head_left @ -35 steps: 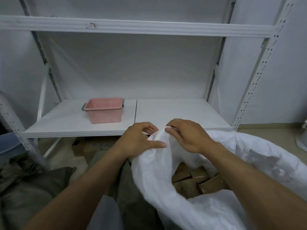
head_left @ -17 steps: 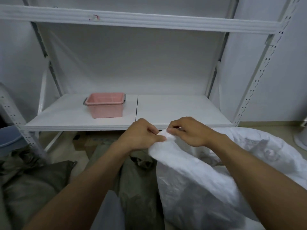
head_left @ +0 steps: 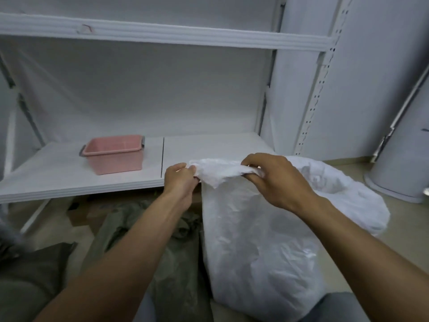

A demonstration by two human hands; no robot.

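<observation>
Left hand (head_left: 180, 180), right hand (head_left: 276, 180) pinch white sack (head_left: 255, 240) rim, fingers curled; mouth seemingly closed.

We see pink bin (head_left: 113, 155) on lower shelf (head_left: 46, 177), left panel; grey-green sacks (head_left: 176, 287) on floor below.

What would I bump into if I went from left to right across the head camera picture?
Pink basket → left hand → right hand → pale round column. Both hands pinch the rim of the white sack.
</observation>
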